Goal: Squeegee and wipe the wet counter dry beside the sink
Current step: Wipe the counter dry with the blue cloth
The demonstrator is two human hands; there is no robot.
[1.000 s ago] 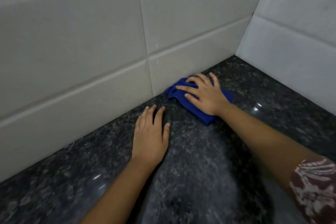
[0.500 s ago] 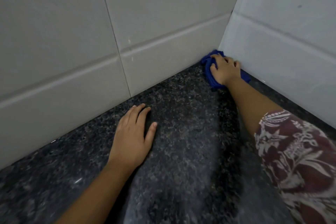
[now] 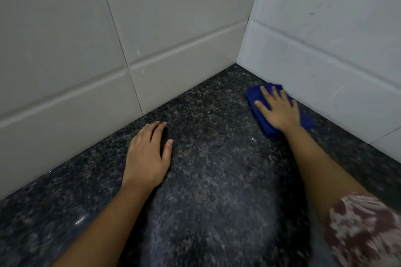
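— Hands first: how are they placed?

— Both are laid palm down on the counter (image 3: 217, 180). Nearer, the left hand (image 3: 147, 158) is spread flat on the bare stone, fingers loosely together, nothing grasped. Farther and to the right, the right hand (image 3: 278, 109) is pressed flat on a blue cloth (image 3: 259, 112), fingers splayed over it rather than curled around it. A patterned maroon-and-pale sleeve (image 3: 364, 232) is seen at the near right.

— What is the counter made of?

— A dark speckled granite is shown, polished, with grey and brownish flecks; a few small glints of light are caught on it at the near left and between the hands. Whether it is wet cannot be told.

— And the cloth?

— It is folded into a thick, roughly rectangular pad of deep blue, soft-looking fabric, with layered edges visible along its near side. It is lying on the counter at the far right, just against the foot of the right wall (image 3: 325, 60).

— Beyond that?

— Large smooth white tiles with thin grout lines are seen on the right wall and the far wall (image 3: 152, 28), which meet at a corner.
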